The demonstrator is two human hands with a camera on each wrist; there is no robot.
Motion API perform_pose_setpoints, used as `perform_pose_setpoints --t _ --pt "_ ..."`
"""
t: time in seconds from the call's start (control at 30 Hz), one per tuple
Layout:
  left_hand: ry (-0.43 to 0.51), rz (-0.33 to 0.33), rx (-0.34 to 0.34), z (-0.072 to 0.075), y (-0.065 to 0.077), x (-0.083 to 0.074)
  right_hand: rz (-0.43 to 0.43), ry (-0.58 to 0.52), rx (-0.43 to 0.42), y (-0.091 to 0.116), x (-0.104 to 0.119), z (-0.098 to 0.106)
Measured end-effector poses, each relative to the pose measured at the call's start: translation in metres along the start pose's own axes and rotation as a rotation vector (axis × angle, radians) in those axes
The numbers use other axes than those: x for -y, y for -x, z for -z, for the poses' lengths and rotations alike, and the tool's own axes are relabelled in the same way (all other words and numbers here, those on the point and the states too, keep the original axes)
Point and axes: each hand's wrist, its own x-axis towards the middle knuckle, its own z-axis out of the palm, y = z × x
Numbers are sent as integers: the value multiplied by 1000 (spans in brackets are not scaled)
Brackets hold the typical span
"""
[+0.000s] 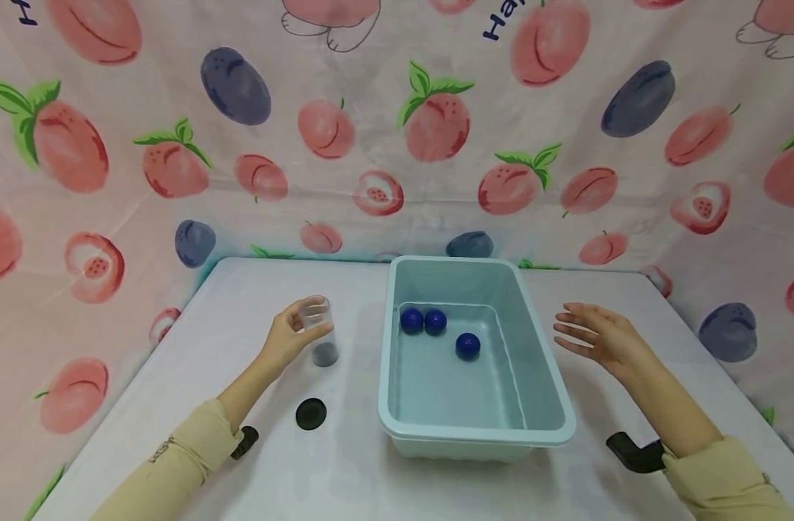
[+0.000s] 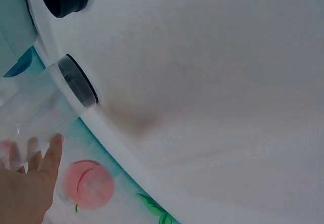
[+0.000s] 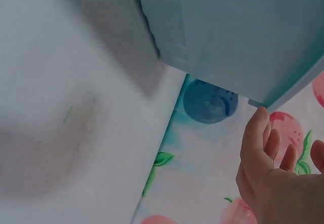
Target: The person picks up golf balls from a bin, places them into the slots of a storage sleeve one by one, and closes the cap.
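Observation:
My left hand (image 1: pixel 289 334) grips a clear plastic jar (image 1: pixel 315 315) near its upper part, thumb on the near side. The jar stands upright at the left of the table, with a dark grey disc showing at its bottom; the left wrist view has the same jar (image 2: pixel 43 102) at the left edge. On the table nearer to me lies a round black lid (image 1: pixel 310 414). My right hand (image 1: pixel 595 336) is held in the air beside the right wall of a pale green plastic bin (image 1: pixel 478 435), fingers loosely bent and nothing in them.
Inside the bin are three dark blue balls (image 1: pixel 467 346), two side by side at the far left. A white table (image 1: pixel 266 282) carries everything, and a fruit-print cloth (image 1: pixel 383 130) hangs behind it. Black wrist mounts (image 1: pixel 634 453) sit at both forearms.

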Motion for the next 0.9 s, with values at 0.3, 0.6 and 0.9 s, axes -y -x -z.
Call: perform_pose_setpoints --t 0.3,0.6,0.9 --pt "-13 -39 6 0 -4 6 11 50 16 -3 17 -9" --pt "-34 -39 6 2 -2 9 9 150 47 -5 37 -23" --pt "-78 -46 -31 -2 -1 8 -11 329 27 -10 60 -45"
